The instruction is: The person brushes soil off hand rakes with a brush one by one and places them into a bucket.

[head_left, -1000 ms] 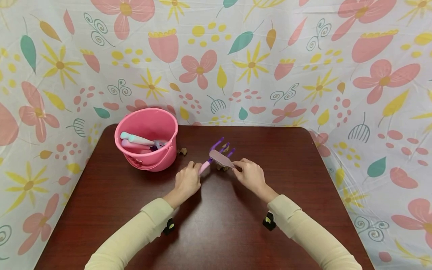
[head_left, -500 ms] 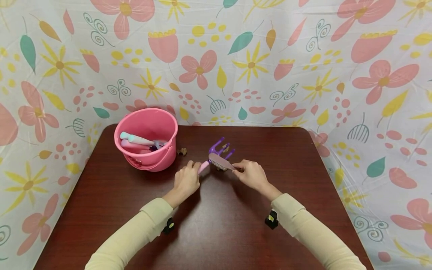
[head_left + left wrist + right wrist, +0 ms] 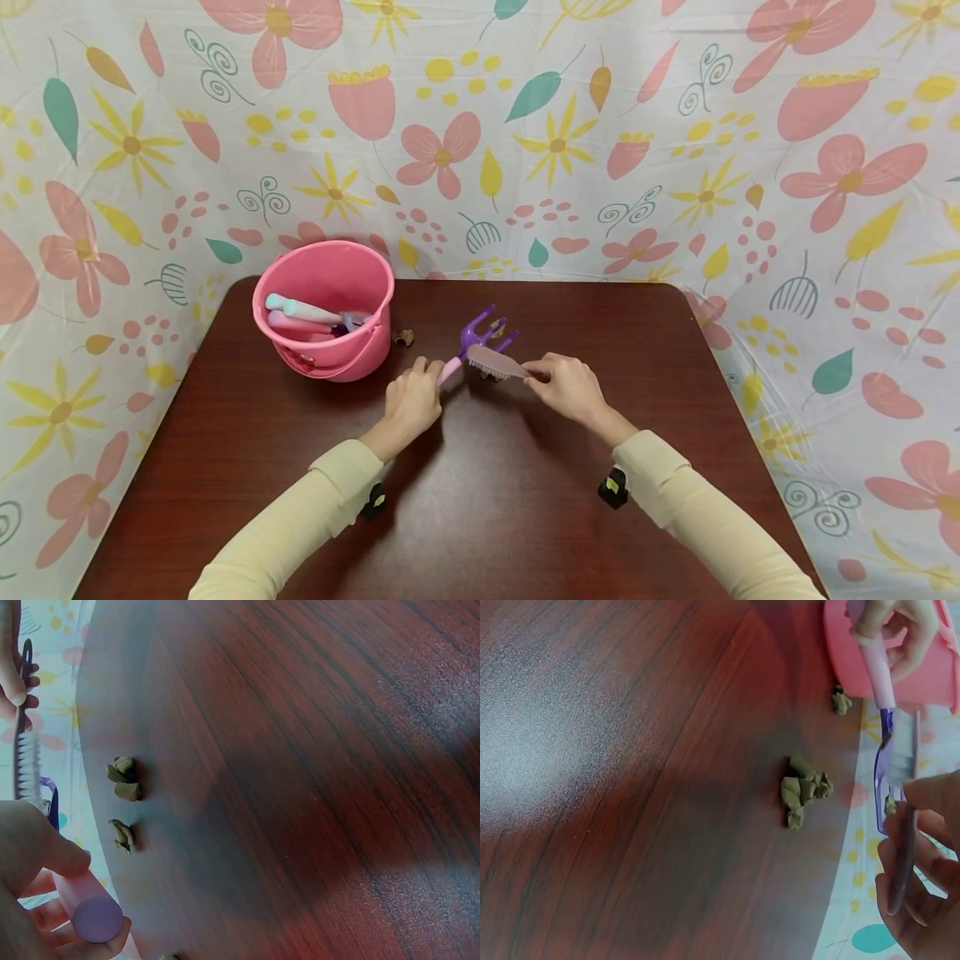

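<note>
My left hand (image 3: 412,398) grips the pink handle of a toy garden fork (image 3: 471,336) with purple tines, held above the table. From the other side my right hand (image 3: 572,388) pinches the handle of a pinkish brush (image 3: 498,362) with pale bristles. Its bristle end overlaps the base of the fork's tines in the head view. In the right wrist view the bristles lie right at the purple fork head (image 3: 885,761), where a small brownish bit (image 3: 889,804) shows. Below them, crumbly olive-brown clumps (image 3: 801,789) lie on the table.
A pink bucket (image 3: 363,354) stands at the back left, holding several tools with mint and lilac handles (image 3: 311,312). Another brown clump (image 3: 403,337) lies beside the bucket. A flowered cloth (image 3: 555,208) hangs behind the dark wooden table (image 3: 480,517).
My right hand has shifted slightly right, drawing the brush off the tines toward the fork's neck, so more of the purple head shows. My left hand and the fork have barely moved.
</note>
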The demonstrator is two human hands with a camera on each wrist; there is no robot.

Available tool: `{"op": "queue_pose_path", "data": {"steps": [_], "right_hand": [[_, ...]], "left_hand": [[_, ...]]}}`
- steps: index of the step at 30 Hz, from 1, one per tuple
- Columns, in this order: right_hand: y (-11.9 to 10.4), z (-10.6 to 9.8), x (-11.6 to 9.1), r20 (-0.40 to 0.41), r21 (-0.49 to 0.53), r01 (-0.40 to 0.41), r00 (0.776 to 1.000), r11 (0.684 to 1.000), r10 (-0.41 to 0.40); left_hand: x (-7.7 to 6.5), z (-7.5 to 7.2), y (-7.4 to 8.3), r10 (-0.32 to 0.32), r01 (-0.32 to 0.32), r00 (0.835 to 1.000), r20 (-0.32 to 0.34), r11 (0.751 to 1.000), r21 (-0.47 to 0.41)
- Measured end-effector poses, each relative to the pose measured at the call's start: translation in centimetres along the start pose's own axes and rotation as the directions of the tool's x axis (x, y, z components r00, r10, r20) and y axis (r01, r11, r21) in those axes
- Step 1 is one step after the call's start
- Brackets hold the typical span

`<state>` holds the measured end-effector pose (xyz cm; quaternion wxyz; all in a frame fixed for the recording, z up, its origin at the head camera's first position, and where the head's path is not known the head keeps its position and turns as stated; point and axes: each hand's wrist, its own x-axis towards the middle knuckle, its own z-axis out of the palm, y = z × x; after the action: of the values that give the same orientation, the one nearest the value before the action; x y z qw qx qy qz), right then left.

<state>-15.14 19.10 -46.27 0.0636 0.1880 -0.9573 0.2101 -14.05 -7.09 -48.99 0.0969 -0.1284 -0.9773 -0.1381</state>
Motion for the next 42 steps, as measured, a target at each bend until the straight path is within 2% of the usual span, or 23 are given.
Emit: {"op": "queue_pose_path", "data": {"steps": [5,9,18,24,29,42], "right_hand": [[0.2,-0.2,0.1,-0.067,-0.021,-0.029,0.997,0.999,0.027],[-0.1,-0.2,0.3,-0.091,-0.031,-0.024,0.996,0.999,0.021],[-0.8,0.6,0.6,-0.111,-0.118,0.029,0.993,0.993,-0.042],[-0.9,0.6,0.7,-0.175,-0.199,0.076,0.978,0.977,-0.112],[-0.5,0.6,0.7,-0.192,-0.244,0.102,0.970,0.964,-0.152],[0.4,0.2,0.5,-0.205,-0.241,0.078,0.970,0.967,-0.129]], "left_hand": [[-0.1,-0.1,-0.1,-0.002,0.002,1.000,0.001,1.000,0.001],[-0.1,0.0,-0.1,-0.003,0.003,1.000,0.000,1.000,-0.001],[-0.1,-0.2,0.4,0.015,-0.015,1.000,-0.013,1.000,-0.019],[-0.2,-0.3,0.5,0.026,-0.026,1.000,0.002,1.000,-0.002],[-0.2,-0.4,0.5,0.025,-0.025,1.000,0.009,1.000,0.019],[-0.2,-0.4,0.2,0.010,-0.011,1.000,0.020,1.000,0.024]]}}
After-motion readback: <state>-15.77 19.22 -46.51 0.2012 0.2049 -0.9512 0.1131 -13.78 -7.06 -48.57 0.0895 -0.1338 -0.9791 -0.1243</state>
